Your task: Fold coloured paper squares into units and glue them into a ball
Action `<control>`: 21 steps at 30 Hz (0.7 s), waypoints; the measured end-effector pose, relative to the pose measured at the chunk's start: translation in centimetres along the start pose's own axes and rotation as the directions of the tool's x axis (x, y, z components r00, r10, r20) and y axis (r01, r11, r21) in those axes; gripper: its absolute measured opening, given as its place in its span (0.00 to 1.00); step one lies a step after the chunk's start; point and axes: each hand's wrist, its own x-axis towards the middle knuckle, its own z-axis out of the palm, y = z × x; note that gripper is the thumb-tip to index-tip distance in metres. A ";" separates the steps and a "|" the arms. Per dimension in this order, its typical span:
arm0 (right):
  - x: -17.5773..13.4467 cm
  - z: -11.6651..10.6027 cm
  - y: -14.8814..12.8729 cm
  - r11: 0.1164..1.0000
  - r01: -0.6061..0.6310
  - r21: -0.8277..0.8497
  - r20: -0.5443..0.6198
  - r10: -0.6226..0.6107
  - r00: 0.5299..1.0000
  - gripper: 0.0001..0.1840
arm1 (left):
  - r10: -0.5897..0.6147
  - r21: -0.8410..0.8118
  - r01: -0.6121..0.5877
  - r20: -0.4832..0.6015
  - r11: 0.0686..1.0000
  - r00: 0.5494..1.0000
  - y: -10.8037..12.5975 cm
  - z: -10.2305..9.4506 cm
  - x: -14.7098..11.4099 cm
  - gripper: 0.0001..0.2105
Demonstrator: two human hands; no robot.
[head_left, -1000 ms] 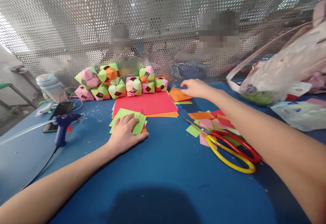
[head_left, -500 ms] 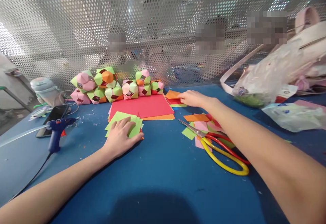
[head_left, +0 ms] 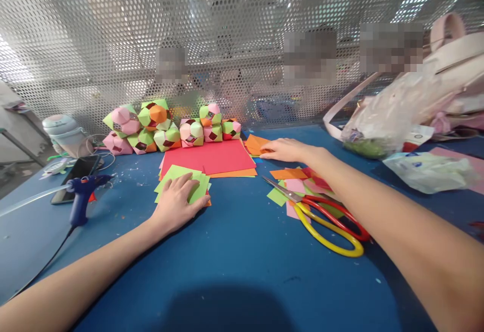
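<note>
My left hand (head_left: 178,202) lies with fingers spread on a fanned stack of light green paper squares (head_left: 174,172); orange and red edges peek out beneath its right side. Farther off to the right, my right hand (head_left: 285,149) has its fingertips closed at the right edge of an orange paper piece (head_left: 256,144), which lies over other coloured paper. Between the hands is a pile of large sheets with a red sheet (head_left: 209,156) on top. Scissors (head_left: 321,216) with one red and one yellow handle rest on small cut paper pieces (head_left: 278,196), below my right forearm.
Folded paper balls (head_left: 155,115) in pink, green and orange are stacked along the perforated metal screen (head_left: 227,60). On the left are a blue glue gun (head_left: 81,201), a phone (head_left: 73,178) and a cup (head_left: 68,134). A bag (head_left: 449,70) and plastic packaging (head_left: 427,171) stand right. People are behind the screen.
The orange paper at my right hand now lies flatter and covers the red paper seen beneath it before. My right hand has dropped slightly. My left hand stays on the green squares.
</note>
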 end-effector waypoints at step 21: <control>0.2 -1.9 -1.9 0.904 -0.146 0.402 -0.307 0.283 0.909 0.21 | -0.074 -0.158 0.071 -0.012 0.985 0.997 -0.2 -0.2 0.1 0.20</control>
